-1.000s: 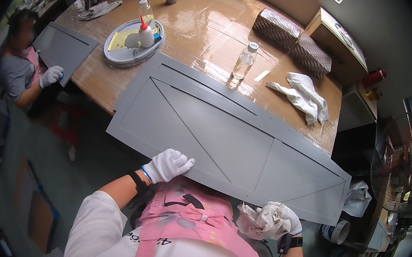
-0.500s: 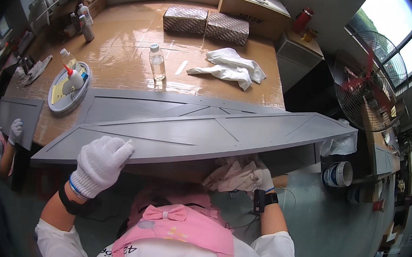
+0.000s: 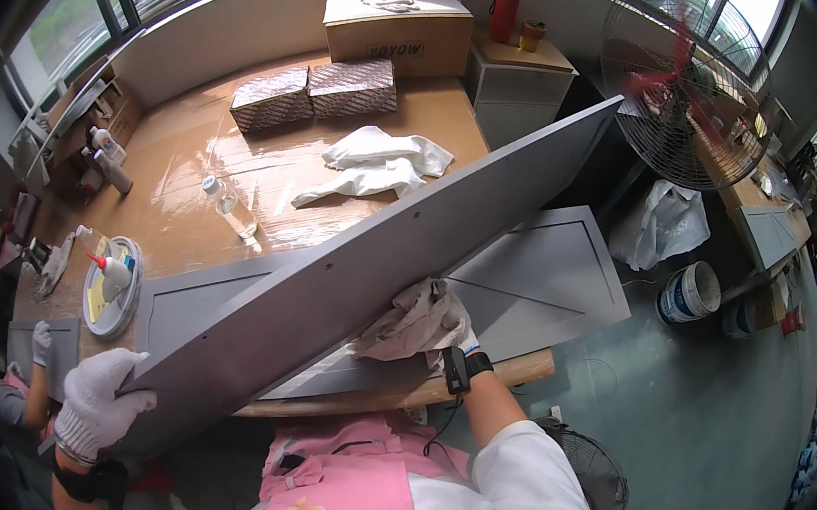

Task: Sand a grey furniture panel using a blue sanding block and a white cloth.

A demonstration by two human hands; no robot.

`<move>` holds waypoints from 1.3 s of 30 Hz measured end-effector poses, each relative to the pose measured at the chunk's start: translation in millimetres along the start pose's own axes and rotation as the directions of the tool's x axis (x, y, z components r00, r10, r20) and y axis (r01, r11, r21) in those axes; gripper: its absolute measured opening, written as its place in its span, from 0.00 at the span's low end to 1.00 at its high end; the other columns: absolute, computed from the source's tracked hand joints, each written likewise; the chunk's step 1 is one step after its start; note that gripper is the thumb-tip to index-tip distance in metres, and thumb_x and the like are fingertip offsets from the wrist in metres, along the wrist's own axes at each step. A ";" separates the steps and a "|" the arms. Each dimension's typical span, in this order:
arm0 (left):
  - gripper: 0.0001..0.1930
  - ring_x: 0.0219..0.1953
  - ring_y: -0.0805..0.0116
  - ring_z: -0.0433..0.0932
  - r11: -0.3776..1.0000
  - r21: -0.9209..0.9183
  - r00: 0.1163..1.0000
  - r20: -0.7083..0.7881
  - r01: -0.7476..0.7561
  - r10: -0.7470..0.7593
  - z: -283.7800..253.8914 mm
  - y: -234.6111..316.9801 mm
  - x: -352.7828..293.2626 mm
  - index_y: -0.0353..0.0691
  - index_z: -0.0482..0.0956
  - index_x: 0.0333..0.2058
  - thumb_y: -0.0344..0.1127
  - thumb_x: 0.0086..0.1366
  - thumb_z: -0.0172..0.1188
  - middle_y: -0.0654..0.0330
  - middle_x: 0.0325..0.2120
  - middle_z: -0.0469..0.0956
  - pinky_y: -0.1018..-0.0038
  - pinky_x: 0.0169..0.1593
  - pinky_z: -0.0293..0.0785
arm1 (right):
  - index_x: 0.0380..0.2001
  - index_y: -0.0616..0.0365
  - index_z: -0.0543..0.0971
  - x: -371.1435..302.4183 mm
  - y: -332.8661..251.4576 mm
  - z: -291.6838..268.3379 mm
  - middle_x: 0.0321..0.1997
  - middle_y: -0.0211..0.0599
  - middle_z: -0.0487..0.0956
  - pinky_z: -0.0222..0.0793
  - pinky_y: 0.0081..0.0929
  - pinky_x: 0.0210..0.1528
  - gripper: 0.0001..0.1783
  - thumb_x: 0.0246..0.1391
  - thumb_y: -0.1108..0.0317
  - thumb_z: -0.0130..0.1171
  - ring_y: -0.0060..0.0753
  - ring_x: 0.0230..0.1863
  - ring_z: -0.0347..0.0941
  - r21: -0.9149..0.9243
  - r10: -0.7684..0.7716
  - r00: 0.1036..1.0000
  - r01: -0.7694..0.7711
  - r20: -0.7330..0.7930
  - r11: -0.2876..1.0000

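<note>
A long grey panel point(image 3: 369, 251) is tilted up on its edge, slanting from my lower left to the far right. Small dark holes dot its plain side. My left hand point(image 3: 104, 404), in a white knit glove, is closed round the panel's near left end, thumb and fingers on either side. A crumpled beige rag point(image 3: 414, 317) is bunched in my gloved right hand point(image 3: 466, 341) beside the panel's lower edge; the rag hides most of those fingers. Beneath lies a second grey panel point(image 3: 566, 272) with a framed, diagonal-strip face, on the table.
On the brown-covered table point(image 3: 180, 151) are a clear bottle point(image 3: 230, 211), a white cloth point(image 3: 383, 165), two patterned boxes point(image 3: 351, 90) and a round lid point(image 3: 129, 310) holding a glue bottle point(image 3: 111, 271). A fan point(image 3: 685, 85) and a bucket point(image 3: 691, 295) stand right. A co-worker's gloved hand point(image 3: 42, 343) is far left.
The upper panel has been tipped up from lying nearly flat, its far end raised. My left hand moved left and down with its end; my right hand brought the rag up and leftward. The view turned.
</note>
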State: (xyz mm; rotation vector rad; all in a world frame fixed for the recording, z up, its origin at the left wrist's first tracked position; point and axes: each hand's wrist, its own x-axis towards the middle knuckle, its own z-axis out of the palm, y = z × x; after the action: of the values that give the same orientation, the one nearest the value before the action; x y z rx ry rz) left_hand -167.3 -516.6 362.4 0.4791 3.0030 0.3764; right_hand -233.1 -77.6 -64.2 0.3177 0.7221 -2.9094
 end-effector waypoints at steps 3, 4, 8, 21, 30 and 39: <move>0.20 0.33 0.58 0.83 0.986 -0.026 0.985 0.057 0.162 -0.161 -21.3 -35.9 -12.5 0.36 0.82 0.40 0.29 0.44 0.69 0.52 0.28 0.82 0.70 0.40 0.77 | 0.45 0.58 0.78 -38.6 -7.1 59.8 0.43 0.40 0.82 0.80 0.37 0.48 0.17 0.69 0.56 0.49 0.40 0.43 0.81 0.132 0.254 0.946 -0.283 0.199 0.950; 0.21 0.32 0.61 0.82 0.994 0.001 0.992 0.059 0.109 -0.109 -22.3 -46.1 -4.3 0.35 0.81 0.41 0.29 0.45 0.68 0.53 0.28 0.81 0.70 0.40 0.77 | 0.42 0.58 0.78 -57.6 -18.9 64.7 0.40 0.39 0.83 0.80 0.37 0.45 0.16 0.69 0.56 0.49 0.40 0.40 0.81 0.132 0.262 0.947 -0.288 0.184 0.949; 0.24 0.33 0.67 0.79 0.981 -0.069 0.980 0.096 0.184 -0.177 23.2 -115.8 36.2 0.35 0.79 0.45 0.30 0.46 0.68 0.57 0.28 0.80 0.72 0.41 0.76 | 0.42 0.57 0.78 -114.9 -40.8 45.6 0.40 0.36 0.82 0.80 0.34 0.44 0.11 0.68 0.62 0.52 0.35 0.40 0.81 -0.093 0.323 0.946 -0.323 -0.013 0.942; 0.28 0.42 0.56 0.80 0.998 0.014 0.884 0.463 0.059 -0.058 186.1 -134.4 195.5 0.40 0.76 0.54 0.41 0.53 0.67 0.53 0.37 0.82 0.66 0.49 0.74 | 0.40 0.56 0.77 -218.5 0.6 21.1 0.37 0.28 0.79 0.79 0.25 0.41 0.07 0.68 0.65 0.54 0.24 0.38 0.78 0.018 0.153 0.929 -0.156 -0.338 0.988; 0.32 0.53 0.52 0.79 0.998 0.060 0.841 0.538 0.026 -0.054 236.9 -158.5 232.0 0.42 0.74 0.59 0.46 0.55 0.66 0.49 0.49 0.81 0.65 0.56 0.72 | 0.37 0.54 0.80 -202.3 9.2 20.1 0.34 0.26 0.80 0.76 0.26 0.38 0.11 0.69 0.62 0.50 0.23 0.35 0.78 -0.127 0.069 0.888 -0.142 -0.456 0.982; 0.28 0.57 0.52 0.73 0.993 0.113 0.987 0.155 0.024 -0.041 250.7 -144.9 212.5 0.43 0.73 0.56 0.37 0.56 0.68 0.52 0.53 0.76 0.63 0.59 0.70 | 0.39 0.58 0.80 -188.1 -28.1 34.0 0.34 0.29 0.81 0.74 0.23 0.40 0.16 0.66 0.56 0.56 0.21 0.37 0.75 -0.702 0.100 0.843 -0.500 -0.529 0.507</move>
State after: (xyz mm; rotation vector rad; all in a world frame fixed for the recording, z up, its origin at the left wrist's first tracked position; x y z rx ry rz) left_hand -383.1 -525.8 75.5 0.4446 2.8846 0.1620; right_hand -61.4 -55.5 21.5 0.8556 1.7733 -1.8371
